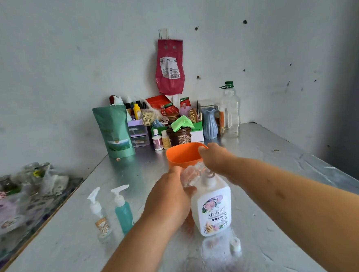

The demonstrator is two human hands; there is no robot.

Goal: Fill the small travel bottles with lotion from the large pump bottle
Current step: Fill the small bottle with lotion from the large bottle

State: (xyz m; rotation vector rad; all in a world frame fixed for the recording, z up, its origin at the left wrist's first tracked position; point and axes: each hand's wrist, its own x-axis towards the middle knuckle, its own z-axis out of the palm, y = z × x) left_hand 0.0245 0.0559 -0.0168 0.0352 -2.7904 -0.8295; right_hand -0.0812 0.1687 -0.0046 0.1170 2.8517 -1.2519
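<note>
White pump bottle [211, 206] gripped by left hand [168, 198]; right hand [216, 158] grip unclear

The bare metal table [55, 257] lies open near-left and along the right side. Two small pump bottles [110, 213] stand left of centre, an orange basin [181, 156] behind the large bottle [212, 208], a loose cap [234, 244] near-right, and clutter [173, 123] lines the far wall.

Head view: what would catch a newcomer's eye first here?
Both hands meet over the large white pump bottle at centre: the left hand holds a clear small bottle at its top, and the right hand presses there. Behind stands an orange tub; two small pump bottles wait at left.
</note>
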